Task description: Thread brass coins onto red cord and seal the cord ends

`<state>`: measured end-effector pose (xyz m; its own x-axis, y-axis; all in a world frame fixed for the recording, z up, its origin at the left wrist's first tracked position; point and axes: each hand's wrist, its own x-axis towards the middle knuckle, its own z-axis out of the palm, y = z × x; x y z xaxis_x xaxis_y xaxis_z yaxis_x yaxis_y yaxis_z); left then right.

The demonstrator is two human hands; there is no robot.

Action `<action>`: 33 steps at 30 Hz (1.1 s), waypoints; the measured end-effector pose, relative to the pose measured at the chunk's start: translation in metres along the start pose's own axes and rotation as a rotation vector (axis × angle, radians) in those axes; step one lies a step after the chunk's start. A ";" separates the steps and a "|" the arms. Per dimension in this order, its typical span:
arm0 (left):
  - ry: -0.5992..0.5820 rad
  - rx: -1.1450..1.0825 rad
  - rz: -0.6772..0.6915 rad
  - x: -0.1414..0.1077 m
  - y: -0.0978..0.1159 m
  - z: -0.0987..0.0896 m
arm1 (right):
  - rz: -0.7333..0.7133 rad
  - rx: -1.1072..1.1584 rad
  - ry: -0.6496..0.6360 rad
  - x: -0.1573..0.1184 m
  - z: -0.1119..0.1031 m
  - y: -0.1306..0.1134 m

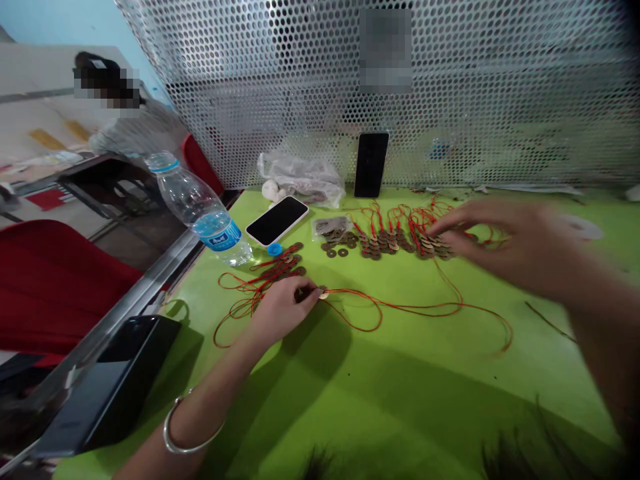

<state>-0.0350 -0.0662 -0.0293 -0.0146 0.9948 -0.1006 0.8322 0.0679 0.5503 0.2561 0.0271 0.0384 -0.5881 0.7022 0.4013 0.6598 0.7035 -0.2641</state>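
Pinching left hand (283, 305): thumb and finger closed on a coin (324, 294), over the green table (400, 413), between its left edge and centre.
Right hand (520, 243): blurred, above the table's right half, fingertips near strung coins (373, 248); cannot tell whether it grips anything.
Red cord (345, 291): loops from the coin toward the right edge.
Bottle (200, 210): by the left edge.
Upright phone (371, 165): at the far edge.

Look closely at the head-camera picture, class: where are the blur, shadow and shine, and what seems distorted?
Head view: right hand motion-blurred, left hand sharper; head view: broad shadows across the near part of the green tabletop; head view: highlights on the silver bracelet; head view: bottle leaning outward, probably wide-angle distortion.
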 end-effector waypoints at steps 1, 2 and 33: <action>-0.006 -0.006 0.003 0.000 -0.001 0.000 | -0.043 0.093 -0.130 0.007 0.017 -0.017; -0.012 -0.012 0.010 0.000 -0.002 0.001 | -0.050 0.173 -0.247 0.012 0.035 -0.033; 0.139 0.349 0.156 -0.001 -0.008 0.014 | 0.109 0.418 -0.542 0.021 0.122 -0.074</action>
<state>-0.0337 -0.0687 -0.0449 0.0715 0.9935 0.0883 0.9681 -0.0904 0.2335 0.1378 0.0032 -0.0408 -0.7511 0.6506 -0.1127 0.5570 0.5327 -0.6371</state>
